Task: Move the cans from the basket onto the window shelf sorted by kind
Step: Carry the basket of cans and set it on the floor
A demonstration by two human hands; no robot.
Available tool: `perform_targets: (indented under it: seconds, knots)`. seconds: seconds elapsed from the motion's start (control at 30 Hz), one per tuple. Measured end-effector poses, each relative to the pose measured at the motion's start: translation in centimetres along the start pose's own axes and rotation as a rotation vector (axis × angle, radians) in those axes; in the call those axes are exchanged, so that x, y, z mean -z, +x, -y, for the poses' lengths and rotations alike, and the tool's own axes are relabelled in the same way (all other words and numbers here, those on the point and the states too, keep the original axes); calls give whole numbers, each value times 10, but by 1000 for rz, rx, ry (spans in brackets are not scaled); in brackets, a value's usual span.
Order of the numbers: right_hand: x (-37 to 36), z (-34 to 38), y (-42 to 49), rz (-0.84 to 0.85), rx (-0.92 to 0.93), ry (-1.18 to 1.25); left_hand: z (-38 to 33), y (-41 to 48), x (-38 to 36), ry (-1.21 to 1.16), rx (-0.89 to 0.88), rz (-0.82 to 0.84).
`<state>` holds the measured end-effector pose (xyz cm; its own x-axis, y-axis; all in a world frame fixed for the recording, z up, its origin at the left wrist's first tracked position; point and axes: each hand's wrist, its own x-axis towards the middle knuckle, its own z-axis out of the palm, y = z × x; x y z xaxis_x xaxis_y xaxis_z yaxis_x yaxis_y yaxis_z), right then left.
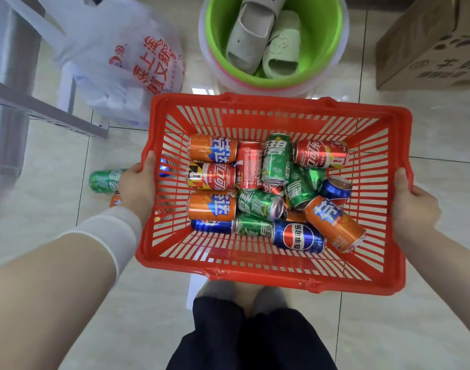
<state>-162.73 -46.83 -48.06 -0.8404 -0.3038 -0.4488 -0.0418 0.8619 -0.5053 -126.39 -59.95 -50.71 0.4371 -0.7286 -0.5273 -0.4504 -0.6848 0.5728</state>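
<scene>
I hold a red slatted plastic basket (268, 273) above the tiled floor. My left hand (136, 186) grips its left rim, thumb over the edge. My right hand (412, 209) grips the right rim the same way. Inside lie several drink cans on their sides: orange cans (211, 149), red cola cans (320, 154), green cans (276, 158) and blue cans (297, 237), all mixed together. The window shelf is not in view.
On the floor to the left of the basket lie a green can (103, 180) and part of an orange can (115, 201). A green bucket (327, 49) with slippers stands ahead, a white plastic bag (116, 62) left, a cardboard box (428, 46) right, a metal frame (41, 113) far left.
</scene>
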Motion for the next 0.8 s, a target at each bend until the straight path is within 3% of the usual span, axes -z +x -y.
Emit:
perform_targets:
  seconds: [0.3,0.8]
  knots:
    - [12,-21,14,-60,-72,10,-5,-14,-24,73,-18,53]
    - [11,-33,29,-12,-17,20,2,-8,-28,70,-37,29]
